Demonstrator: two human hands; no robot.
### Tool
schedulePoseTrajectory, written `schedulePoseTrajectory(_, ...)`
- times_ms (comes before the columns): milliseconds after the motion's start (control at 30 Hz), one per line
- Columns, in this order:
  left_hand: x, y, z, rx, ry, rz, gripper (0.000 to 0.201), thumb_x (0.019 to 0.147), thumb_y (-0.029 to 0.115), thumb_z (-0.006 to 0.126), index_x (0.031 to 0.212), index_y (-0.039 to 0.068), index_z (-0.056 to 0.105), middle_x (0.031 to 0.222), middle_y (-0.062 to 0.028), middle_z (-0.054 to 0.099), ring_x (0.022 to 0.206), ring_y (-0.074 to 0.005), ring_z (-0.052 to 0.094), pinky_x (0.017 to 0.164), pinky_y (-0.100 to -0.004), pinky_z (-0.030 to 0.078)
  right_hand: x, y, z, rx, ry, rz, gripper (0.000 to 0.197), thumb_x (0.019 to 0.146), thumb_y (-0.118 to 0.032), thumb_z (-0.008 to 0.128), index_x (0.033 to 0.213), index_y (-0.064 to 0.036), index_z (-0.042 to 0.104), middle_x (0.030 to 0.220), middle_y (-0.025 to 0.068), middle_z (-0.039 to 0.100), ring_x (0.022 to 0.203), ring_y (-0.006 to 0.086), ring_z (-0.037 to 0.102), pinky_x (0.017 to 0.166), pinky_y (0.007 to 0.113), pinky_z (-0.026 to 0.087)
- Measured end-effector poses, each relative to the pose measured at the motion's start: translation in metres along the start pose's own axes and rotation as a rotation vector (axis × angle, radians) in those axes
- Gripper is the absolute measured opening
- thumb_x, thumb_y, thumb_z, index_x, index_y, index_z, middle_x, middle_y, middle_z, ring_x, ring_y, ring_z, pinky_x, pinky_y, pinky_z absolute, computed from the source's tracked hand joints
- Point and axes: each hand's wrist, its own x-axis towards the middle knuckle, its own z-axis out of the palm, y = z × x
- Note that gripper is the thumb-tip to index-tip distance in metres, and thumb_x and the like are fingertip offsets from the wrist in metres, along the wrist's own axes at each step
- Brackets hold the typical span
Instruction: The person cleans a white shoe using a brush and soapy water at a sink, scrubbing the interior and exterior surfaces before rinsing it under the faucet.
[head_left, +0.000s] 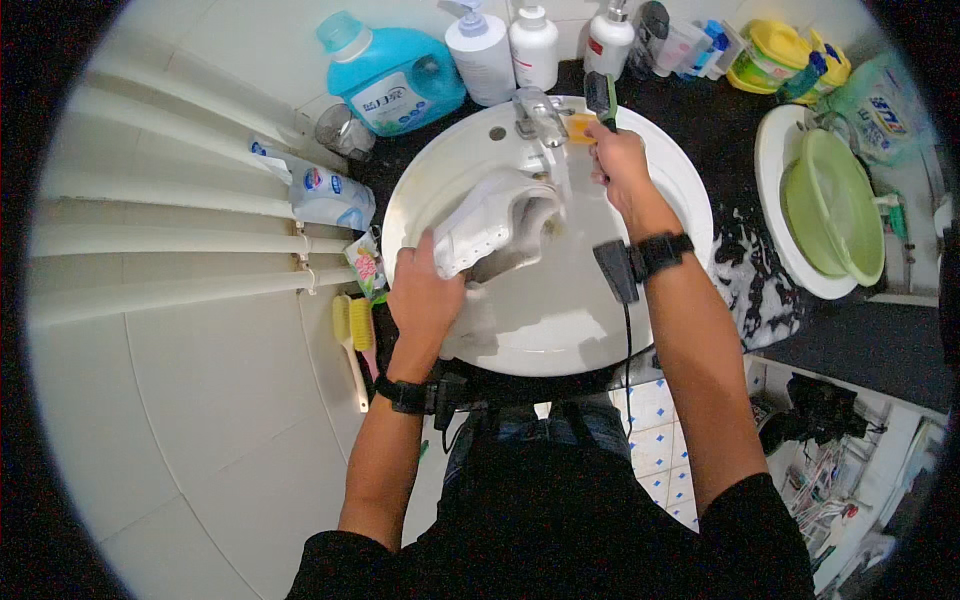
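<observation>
My left hand [427,290] is closed around the near end of a white shoe [490,225], holding it tilted inside the white oval washbasin [540,345]. The shoe's opening faces right, and a row of eyelets shows along its side. Its far end comes close to the chrome faucet [541,118]. My right hand [620,160] is by the faucet with its fingers curled. At its fingertips is a small orange-yellow piece [580,128], and just beyond stands a dark green-and-black object [601,97]. Whether these two belong together is unclear.
A blue detergent bottle [395,85] and white pump bottles [482,55] line the back wall. On the left are a clear pouch [330,195] and two yellow-bristled brushes [352,322]. A green basin [835,210] lies at right, near foam [750,290] on the black counter.
</observation>
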Motion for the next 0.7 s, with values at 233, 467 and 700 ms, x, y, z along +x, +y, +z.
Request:
schedulePoseTrajectory(233,0.004,-0.02,-0.008,-0.052,0.2,0.044,0.065,0.071,0.021,0.069,0.132,0.011,0.047,0.104,-0.0164,0.055,0.097,-0.036,0.057,0.077,-0.0452,0.049,0.05,-0.007,0.027,0.09,-0.175,-0.087,0.029,0.089,-0.021,0.056,0.065,-0.0045,0.058,0.059,0.0031,0.053,0.044,0.0113,0.039,0.04,0.029,0.029)
schedulePoseTrajectory(467,0.008,-0.018,-0.013,-0.087,0.23,0.04,0.07,0.067,0.015,0.072,0.133,0.015,0.047,0.108,-0.0199,0.054,0.1,-0.0378,0.056,0.081,-0.0442,0.049,0.059,-0.027,0.045,0.149,-0.247,-0.26,0.027,0.091,-0.025,0.052,0.081,-0.0015,0.059,0.07,0.0058,0.06,0.062,0.0152,0.055,0.056,0.03,0.044)
schedulePoseTrajectory(700,0.003,-0.036,-0.013,-0.025,0.351,0.185,0.078,0.06,0.012,0.074,0.134,0.021,0.049,0.111,-0.0213,0.053,0.099,-0.0377,0.056,0.082,-0.0432,0.049,0.013,0.041,-0.025,-0.871,0.186,-0.797,0.044,0.096,-0.025,0.045,0.133,-0.0015,0.046,0.079,0.0252,0.062,0.078,0.0316,0.065,0.066,0.045,0.049)
